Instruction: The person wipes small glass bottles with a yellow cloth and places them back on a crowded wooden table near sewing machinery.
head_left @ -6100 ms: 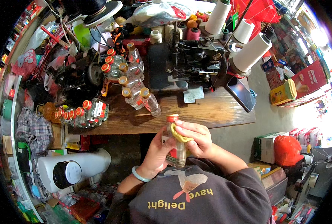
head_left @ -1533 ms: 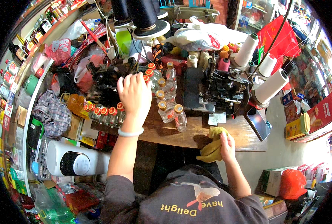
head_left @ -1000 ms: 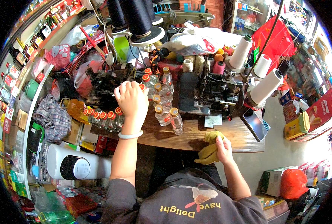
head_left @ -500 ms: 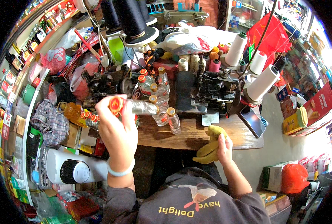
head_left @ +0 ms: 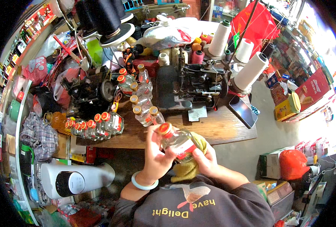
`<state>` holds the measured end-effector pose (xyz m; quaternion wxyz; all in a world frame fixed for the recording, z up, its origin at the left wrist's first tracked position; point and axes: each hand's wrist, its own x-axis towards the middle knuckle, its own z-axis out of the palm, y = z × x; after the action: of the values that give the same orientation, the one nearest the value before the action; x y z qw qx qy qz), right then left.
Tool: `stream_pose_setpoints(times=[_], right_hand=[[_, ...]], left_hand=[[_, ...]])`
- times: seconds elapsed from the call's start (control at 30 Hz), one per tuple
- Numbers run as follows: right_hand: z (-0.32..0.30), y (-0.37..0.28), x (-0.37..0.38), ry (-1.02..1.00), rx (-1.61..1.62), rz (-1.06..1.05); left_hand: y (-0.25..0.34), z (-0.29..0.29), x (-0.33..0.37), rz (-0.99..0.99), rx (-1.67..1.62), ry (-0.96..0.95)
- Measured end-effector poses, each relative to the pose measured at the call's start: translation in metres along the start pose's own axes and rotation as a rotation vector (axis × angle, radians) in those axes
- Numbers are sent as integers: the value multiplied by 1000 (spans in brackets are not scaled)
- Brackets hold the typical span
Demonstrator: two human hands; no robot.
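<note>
A clear glass bottle (head_left: 178,140) with a red and gold cap and a red-and-white label lies tilted in front of my chest. The fingers of my left hand (head_left: 156,153) are closed on it near the cap. My right hand (head_left: 209,160) is wrapped round a mustard-yellow cloth (head_left: 187,171), which is pressed against the bottle's lower end. Beyond my left hand, several gold-capped bottles (head_left: 142,109) stand on the wooden table (head_left: 221,130). A row of red-capped bottles (head_left: 100,126) lines its left front edge.
Two black sewing machines (head_left: 204,85) (head_left: 88,90) stand on the table, with white thread cones (head_left: 247,72) at the right. A phone (head_left: 242,112) lies by the right edge. Below left is a white appliance (head_left: 75,181); a red bag (head_left: 294,164) sits at the right.
My left hand has carried the bottle rightward and nearer to my chest. The right hand has brought the cloth left, up against the bottle. The view has shifted slightly.
</note>
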<state>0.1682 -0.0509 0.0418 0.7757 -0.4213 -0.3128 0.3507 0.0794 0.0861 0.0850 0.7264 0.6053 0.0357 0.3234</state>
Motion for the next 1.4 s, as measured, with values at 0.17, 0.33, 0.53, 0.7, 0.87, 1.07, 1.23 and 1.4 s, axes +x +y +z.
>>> stream_pose_setpoints(times=[0.17,0.33,0.53,0.7,0.87,1.07,1.23,1.4], right_hand=[[-4,14,-3,99,-67,16],[-6,-1,10,137,-1009,-373],[-16,-23,20,66,-1161,-352],[-11,-25,24,103,-1038,-247],[-14,-26,29,346,-891,-285],[-13,-24,26,123,-1062,-436],[-13,-17,14,97,-1226,-585],[-15,-13,2,-1,-1327,-691]], left_hand=[[-39,18,-12,-158,-336,-81],[-45,24,-16,-172,-275,6],[-64,15,-27,-275,-150,-15],[-54,22,-18,-115,-152,43],[-58,30,-24,10,-22,132],[-72,29,-48,-37,-88,-63],[-74,27,-40,-70,-59,-39],[-55,28,-25,-306,-327,104]])
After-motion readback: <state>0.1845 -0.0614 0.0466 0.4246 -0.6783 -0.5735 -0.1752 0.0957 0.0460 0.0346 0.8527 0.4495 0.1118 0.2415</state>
